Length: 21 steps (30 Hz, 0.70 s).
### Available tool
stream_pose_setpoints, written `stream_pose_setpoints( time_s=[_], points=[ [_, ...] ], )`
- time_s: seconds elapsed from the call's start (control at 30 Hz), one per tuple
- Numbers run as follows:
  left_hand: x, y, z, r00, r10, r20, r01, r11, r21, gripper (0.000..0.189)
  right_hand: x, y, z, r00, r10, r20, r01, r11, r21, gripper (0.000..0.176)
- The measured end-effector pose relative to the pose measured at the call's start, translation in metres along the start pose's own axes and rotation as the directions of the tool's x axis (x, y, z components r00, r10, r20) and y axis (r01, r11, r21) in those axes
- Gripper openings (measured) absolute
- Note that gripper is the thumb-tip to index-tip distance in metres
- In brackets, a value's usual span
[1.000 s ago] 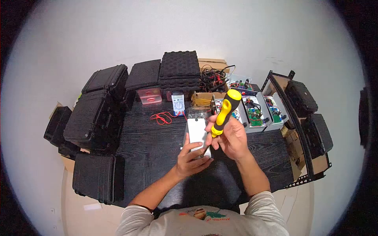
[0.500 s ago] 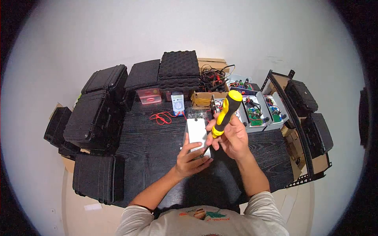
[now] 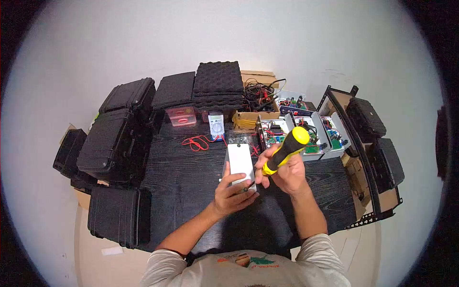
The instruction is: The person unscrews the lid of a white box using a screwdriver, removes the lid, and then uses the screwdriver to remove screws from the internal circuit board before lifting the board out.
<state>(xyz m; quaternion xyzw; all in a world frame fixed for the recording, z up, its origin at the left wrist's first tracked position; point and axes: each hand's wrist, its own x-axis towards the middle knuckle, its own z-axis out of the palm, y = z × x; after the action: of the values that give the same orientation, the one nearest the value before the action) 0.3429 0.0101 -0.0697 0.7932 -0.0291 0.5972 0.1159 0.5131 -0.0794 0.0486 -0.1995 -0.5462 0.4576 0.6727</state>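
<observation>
A yellow and black screwdriver (image 3: 286,151) sits in my right hand (image 3: 289,173), its handle end tilted up and to the right, the fingers closed round the lower handle. Its shaft slants down toward the near end of a white box (image 3: 240,160). My left hand (image 3: 233,195) grips that box from its left and near side, with fingers lying across the white face. A dark round screw (image 3: 238,145) shows at the far end of the face, and another dark spot lies between my left fingers near the screwdriver's tip.
Beyond the box lies a multimeter (image 3: 216,125) with red leads (image 3: 195,142). Open white cases with circuit boards (image 3: 311,138) stand at the back right, near a box of tangled cables (image 3: 260,97). Black hard cases (image 3: 107,143) line the left; a black metal shelf (image 3: 368,167) stands right.
The screwdriver's handle has swung to the right and lower, and my right hand has shifted slightly right with it. My left hand and the white box stay in place.
</observation>
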Motion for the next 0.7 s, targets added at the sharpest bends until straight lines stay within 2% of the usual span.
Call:
stream_pose_setpoints(
  time_s=[0.03, 0.1, 0.17, 0.33, 0.43, 0.47, 0.57, 0.63, 0.7],
  points=[
    [-0.002, -0.001, 0.001, 1.0, -0.005, 0.0, 0.005, 1.0, -0.002, 0.028, -0.001, 0.002, -0.001, 1.0, 0.001, -0.009, 0.0, 0.999, 0.035, 0.05],
    [-0.003, -0.002, 0.001, 1.0, -0.009, 0.0, 0.009, 1.0, -0.001, 0.029, -0.003, 0.007, -0.004, 0.995, -0.101, 0.024, 0.104, 0.987, -0.126, 0.05],
    [-0.003, -0.002, 0.0, 1.0, -0.007, 0.0, 0.007, 1.0, 0.0, 0.03, -0.005, 0.006, -0.006, 0.992, -0.119, 0.046, 0.125, 0.976, -0.176, 0.05],
    [-0.002, -0.002, 0.0, 1.0, -0.009, -0.011, 0.009, 1.0, -0.01, 0.034, -0.009, -0.009, -0.002, 0.998, 0.056, 0.031, -0.053, 0.994, -0.092, 0.051],
    [-0.002, -0.002, 0.002, 1.0, -0.008, -0.021, 0.008, 1.0, -0.005, 0.036, -0.003, -0.014, 0.005, 0.999, 0.033, -0.022, -0.034, 0.998, -0.045, 0.054],
    [-0.003, -0.002, 0.002, 1.0, -0.007, -0.024, 0.007, 1.0, 0.0, 0.037, -0.001, -0.013, -0.001, 0.998, 0.009, 0.056, -0.007, 0.999, -0.032, 0.053],
    [0.006, -0.001, -0.006, 0.999, 0.004, 0.04, -0.005, 1.0, 0.025, 0.035, 0.004, -0.012, -0.005, 0.998, -0.028, -0.054, 0.03, 0.999, 0.036, 0.05],
    [0.012, 0.0, -0.015, 0.995, 0.004, 0.098, -0.007, 0.999, 0.034, 0.035, 0.013, -0.013, -0.009, 0.983, -0.107, -0.147, 0.12, 0.99, 0.08, 0.047],
    [0.013, 0.0, -0.02, 0.99, 0.012, 0.137, -0.018, 0.999, 0.042, 0.033, 0.026, -0.012, -0.017, 0.959, -0.166, -0.231, 0.164, 0.986, -0.028, 0.047]
  ],
)
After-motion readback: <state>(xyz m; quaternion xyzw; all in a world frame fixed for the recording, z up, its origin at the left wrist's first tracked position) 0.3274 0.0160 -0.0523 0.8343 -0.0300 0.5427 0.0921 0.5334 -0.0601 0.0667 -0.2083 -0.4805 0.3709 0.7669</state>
